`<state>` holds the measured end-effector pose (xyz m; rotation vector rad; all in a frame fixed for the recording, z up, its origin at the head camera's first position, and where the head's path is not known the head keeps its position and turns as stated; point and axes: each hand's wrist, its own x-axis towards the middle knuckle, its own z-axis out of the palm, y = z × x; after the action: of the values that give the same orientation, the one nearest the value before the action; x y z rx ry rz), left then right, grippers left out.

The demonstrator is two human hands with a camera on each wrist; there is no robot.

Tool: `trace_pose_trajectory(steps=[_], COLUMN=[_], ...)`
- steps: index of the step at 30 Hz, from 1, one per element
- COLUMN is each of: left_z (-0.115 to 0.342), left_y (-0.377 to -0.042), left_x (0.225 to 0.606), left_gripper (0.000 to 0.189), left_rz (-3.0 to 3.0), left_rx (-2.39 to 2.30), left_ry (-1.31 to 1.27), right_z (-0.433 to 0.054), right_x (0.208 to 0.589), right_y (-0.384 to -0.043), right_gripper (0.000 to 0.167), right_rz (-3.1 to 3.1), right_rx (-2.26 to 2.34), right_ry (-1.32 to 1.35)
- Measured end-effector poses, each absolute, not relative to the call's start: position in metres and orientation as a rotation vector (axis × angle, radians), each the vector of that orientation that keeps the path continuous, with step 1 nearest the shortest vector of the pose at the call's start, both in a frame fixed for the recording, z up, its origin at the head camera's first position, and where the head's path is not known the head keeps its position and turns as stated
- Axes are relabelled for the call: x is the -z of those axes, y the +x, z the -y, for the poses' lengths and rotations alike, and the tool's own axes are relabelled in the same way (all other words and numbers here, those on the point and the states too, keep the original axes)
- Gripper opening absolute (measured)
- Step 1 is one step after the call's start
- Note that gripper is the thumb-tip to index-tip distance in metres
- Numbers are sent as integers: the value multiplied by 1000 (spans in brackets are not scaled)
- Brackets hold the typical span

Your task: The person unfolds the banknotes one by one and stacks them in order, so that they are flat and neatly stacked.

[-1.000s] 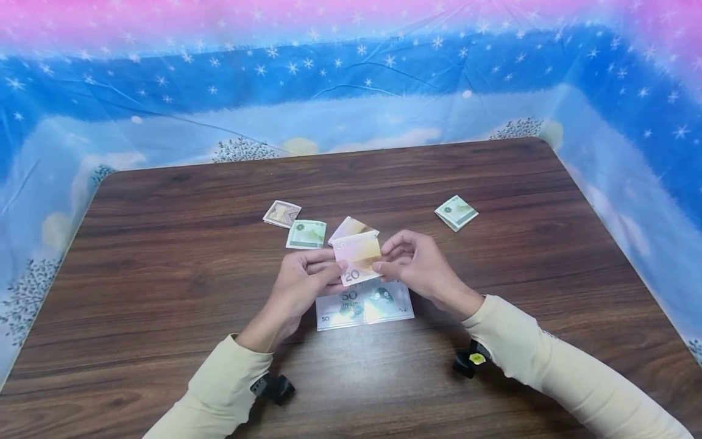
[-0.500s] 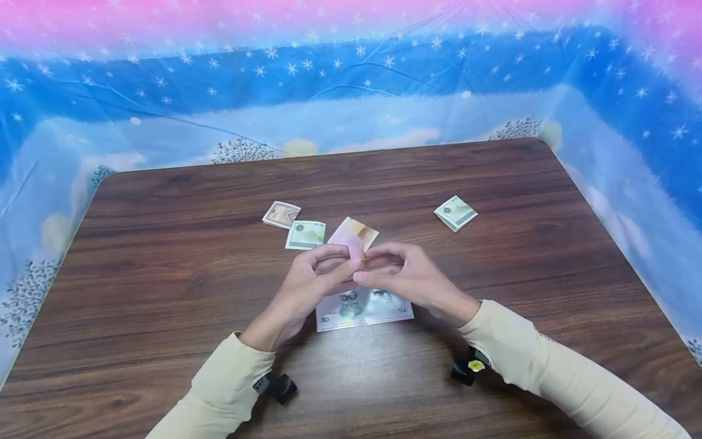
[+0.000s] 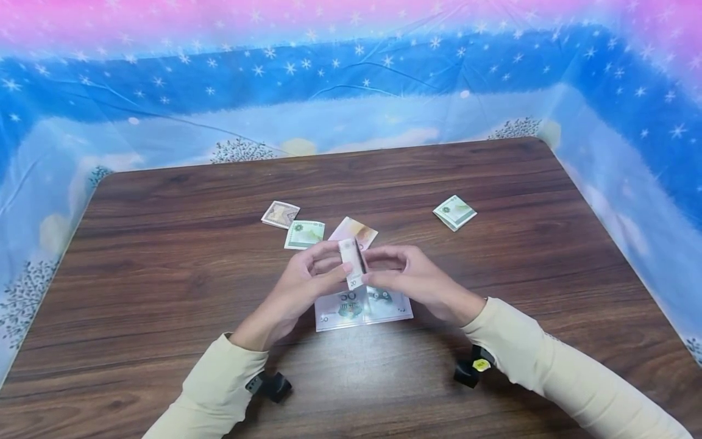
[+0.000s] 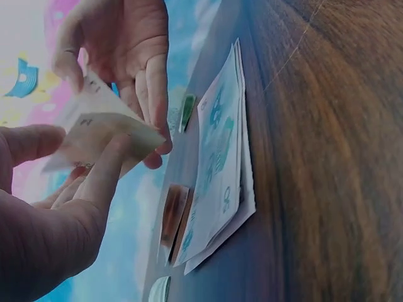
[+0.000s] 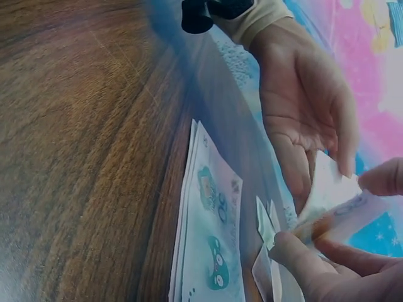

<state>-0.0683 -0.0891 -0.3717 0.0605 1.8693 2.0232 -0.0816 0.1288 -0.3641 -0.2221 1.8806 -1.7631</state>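
Note:
A folded banknote marked 20 [image 3: 352,261] is held upright above the table between both hands, its pale outer face showing. My left hand [image 3: 296,286] pinches its left side, thumb in front and fingers behind. On the other side, the thumb and fingers of my right hand [image 3: 425,283] grip the right edge. In the left wrist view the note [image 4: 104,135] stands partly spread, with two leaves apart. Below the hands lies a small stack of pale banknotes marked 50 [image 3: 342,320], its far part hidden by the hands.
Beyond the hands lies a folded pink and yellow note [image 3: 355,230]. To its left are a folded green note [image 3: 304,235] and a brownish one [image 3: 281,214]; another folded green note [image 3: 455,213] lies farther right. A patterned cloth [image 3: 351,79] hangs behind the wooden table [image 3: 164,274].
The 20 note was flat with its pink and yellow face showing. It has been bent, and now appears as a narrow pale strip. The right hand has moved left towards the left hand.

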Motion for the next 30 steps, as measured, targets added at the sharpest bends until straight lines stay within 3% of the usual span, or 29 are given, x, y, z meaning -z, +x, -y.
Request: trace_pose_trajectory(steps=[9,18,30], left_z=[96,103,112], left_y=[-70,-71,-73], left_x=[369,369,376], left_gripper=[42,40,38], left_rz=[-1941,-2011,-1953], left_rx=[-1995,-1965,-1959], left_ry=[38,-14,-68], right_z=[-132,-143,-156], right_x=[361,361,373], right_y=[-87,-96,-105], right_gripper=[52,35,39], right_rz=[-1759,-1980,-1943], right_rx=[1861,1785,1752], right_ry=[-89,-64,-14])
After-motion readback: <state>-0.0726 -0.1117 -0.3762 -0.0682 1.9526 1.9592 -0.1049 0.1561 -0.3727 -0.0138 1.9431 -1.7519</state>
